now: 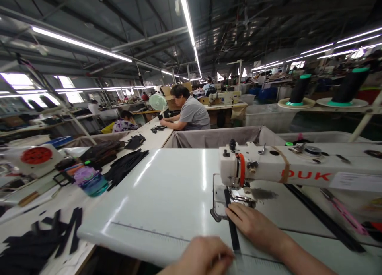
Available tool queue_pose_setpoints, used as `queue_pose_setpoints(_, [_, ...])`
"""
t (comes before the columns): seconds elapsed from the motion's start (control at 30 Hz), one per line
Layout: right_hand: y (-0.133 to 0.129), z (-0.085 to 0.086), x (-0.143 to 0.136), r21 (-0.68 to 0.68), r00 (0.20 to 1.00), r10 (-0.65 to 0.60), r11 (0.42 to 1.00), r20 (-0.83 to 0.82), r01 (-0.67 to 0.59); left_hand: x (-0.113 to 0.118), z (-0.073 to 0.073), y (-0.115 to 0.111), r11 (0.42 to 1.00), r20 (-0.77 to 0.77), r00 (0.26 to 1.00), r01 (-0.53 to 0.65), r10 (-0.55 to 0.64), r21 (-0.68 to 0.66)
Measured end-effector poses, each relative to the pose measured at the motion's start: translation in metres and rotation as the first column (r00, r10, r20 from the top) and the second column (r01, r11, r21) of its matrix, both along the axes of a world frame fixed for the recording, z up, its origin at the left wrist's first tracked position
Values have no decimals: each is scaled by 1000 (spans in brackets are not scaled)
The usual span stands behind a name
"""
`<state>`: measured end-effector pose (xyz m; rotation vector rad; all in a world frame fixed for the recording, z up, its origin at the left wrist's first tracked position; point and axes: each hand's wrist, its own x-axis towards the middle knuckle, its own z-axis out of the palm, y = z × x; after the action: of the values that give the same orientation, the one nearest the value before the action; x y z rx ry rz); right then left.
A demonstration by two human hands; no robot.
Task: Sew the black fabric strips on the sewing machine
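Note:
A narrow black fabric strip (233, 234) runs from under the needle area of the white sewing machine (268, 165) toward me. My right hand (253, 225) lies beside the presser foot, its outstretched fingertips resting on the strip's right edge. Nearer the table's front edge, my left hand (205, 256) is curled, thumb and fingers closed at the strip's near end; it is slightly blurred. The needle tip is hidden behind the machine head.
Black strips (38, 239) lie piled at left, with more (127, 167) behind a bottle (91, 179). Right of the machine arm are another black strip (325, 219) and pink-handled scissors (343, 211). Thread cones (300, 90) stand above. A co-worker (192, 112) sits ahead.

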<state>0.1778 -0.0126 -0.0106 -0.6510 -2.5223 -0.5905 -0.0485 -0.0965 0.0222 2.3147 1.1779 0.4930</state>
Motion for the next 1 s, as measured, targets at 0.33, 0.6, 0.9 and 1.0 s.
queue_pose_setpoints(0.33, [5, 12, 9, -147, 996, 74, 986, -42, -79, 32, -5, 119, 986, -241, 962, -96, 127, 138])
queue_pose_setpoints(0.6, [1, 5, 10, -105, 997, 5, 994, -74, -13, 34, -21, 107, 985, -158, 980, -100, 122, 141])
queue_pose_setpoints(0.9, [0, -7, 4, -104, 996, -83, 991, -42, 78, 39, -27, 110, 984, -111, 991, -58, 78, 169])
queue_pose_setpoints(1.0, [2, -9, 5, -97, 992, -123, 988, -36, 119, 39, -25, 112, 982, -34, 997, -68, 75, 175])
